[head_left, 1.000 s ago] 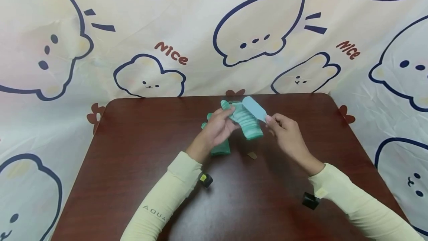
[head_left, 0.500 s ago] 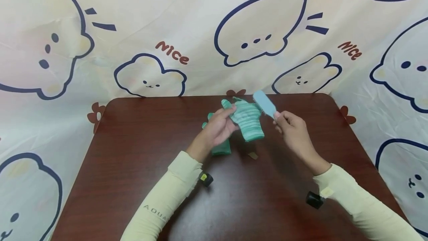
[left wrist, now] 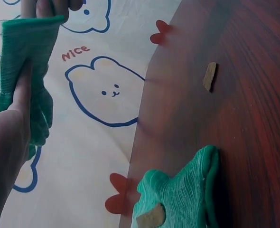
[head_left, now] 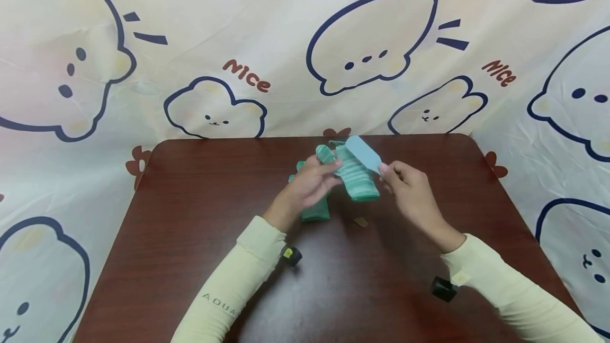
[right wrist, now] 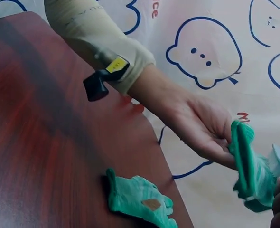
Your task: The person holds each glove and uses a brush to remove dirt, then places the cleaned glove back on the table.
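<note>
My left hand (head_left: 305, 187) pinches a green striped knit glove (head_left: 357, 181) and holds it above the table, thumb on the near side. In the left wrist view, fingers of that hand pass behind or into the glove (left wrist: 28, 42); which, I cannot tell. My right hand (head_left: 412, 195) grips the handle of a light blue brush (head_left: 364, 153), whose flat head lies over the glove's upper right part, bristle side towards the knit. A second green glove (head_left: 316, 210) lies on the table below the left hand, partly hidden in the head view. The right wrist view shows this glove (right wrist: 135, 194) whole.
A small brown scrap (head_left: 360, 222) lies on the dark wooden table (head_left: 190, 237), right of the lying glove. Another brown piece (right wrist: 151, 204) sits on that glove. A printed cloth (head_left: 286, 41) hangs behind the table's far edge.
The brush went right, off the glove's edge, then came back left over it. The left thumb has shifted slightly on the glove. The lying glove and scrap stay put.
</note>
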`<state>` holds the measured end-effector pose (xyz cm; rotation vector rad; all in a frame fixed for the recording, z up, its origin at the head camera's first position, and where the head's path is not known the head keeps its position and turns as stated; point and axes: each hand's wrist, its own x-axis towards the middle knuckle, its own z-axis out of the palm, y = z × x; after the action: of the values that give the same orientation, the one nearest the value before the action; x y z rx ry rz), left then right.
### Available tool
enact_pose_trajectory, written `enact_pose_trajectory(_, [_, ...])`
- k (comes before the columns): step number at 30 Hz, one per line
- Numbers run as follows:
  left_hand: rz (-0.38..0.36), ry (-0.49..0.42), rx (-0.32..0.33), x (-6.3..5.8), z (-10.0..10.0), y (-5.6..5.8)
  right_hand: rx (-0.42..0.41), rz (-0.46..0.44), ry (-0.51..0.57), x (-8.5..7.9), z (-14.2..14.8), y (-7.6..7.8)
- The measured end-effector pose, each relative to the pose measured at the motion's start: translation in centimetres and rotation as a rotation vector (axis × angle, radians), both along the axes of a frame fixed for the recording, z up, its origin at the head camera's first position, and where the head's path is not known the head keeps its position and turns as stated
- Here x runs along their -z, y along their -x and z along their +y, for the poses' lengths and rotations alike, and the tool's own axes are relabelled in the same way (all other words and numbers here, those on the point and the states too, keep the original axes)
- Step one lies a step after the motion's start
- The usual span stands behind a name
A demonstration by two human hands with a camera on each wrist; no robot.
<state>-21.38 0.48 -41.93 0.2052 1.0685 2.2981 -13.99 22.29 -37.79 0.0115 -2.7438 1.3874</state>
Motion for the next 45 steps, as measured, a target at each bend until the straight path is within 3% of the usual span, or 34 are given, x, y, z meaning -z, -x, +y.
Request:
enact_pose_trajectory(4, [-0.018, -0.002, -0.014, -0.1, -0.4, 0.0, 0.03, 0.027, -0.019, 0.0, 1.0, 0.4])
enact_pose_trajectory(11, [0.009, 0.015, -0.054, 0.2, -0.9, 0.2, 0.08, 0.029, 0.047, -0.6, 2.4, 0.8])
enact_pose_trajectory(17, [0.022, 0.031, 0.014, 0.2, 0.0, 0.2, -0.026, 0.039, 0.055, -0.6, 0.1, 0.0])
enact_pose_trajectory(21, [0.035, 0.041, 0.022, -0.2, 0.4, 0.0, -0.076, 0.038, 0.02, -0.1, -1.0, -0.3])
enact_pose_trajectory(31, [0.022, 0.023, 0.001, -1.0, -0.3, -0.2, 0.025, 0.048, -0.017, -0.6, 0.6, 0.1])
enact_pose_trajectory(38, [0.007, 0.007, -0.06, -1.2, -1.6, 0.3, 0.12, 0.052, 0.017, -0.8, 3.3, 0.8])
enact_pose_trajectory(41, [0.022, 0.018, -0.049, -1.0, -1.5, 0.5, 0.107, 0.051, 0.04, -1.1, 3.1, 0.6])
enact_pose_trajectory(45, [0.046, 0.018, -0.004, -0.9, -0.4, 0.5, 0.027, 0.052, 0.072, -1.5, 0.9, 0.1])
